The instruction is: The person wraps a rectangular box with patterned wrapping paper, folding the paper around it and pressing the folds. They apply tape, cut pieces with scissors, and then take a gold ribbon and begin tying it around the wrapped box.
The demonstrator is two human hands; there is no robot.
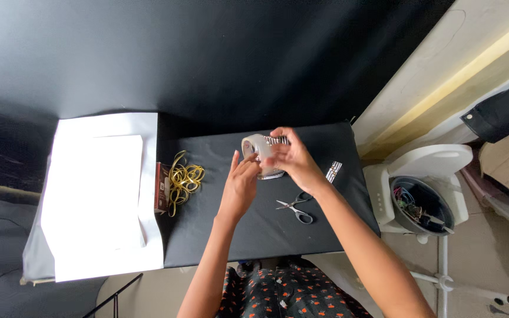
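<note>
Grip tape roll (256, 148) firmly in right hand (293, 160); left hand (240, 185) fingers, pinched narrow, peel the end near table's (231, 235) far edge.

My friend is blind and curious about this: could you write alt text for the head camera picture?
Seen from above, a person's left hand and right hand together hold a roll of clear tape over a black table. On the table lie scissors, a heap of yellow rubber bands and white paper.

bare black mat (254, 235) near edge; scissors (296, 208), rubber bands (184, 178) flank hands.
</note>
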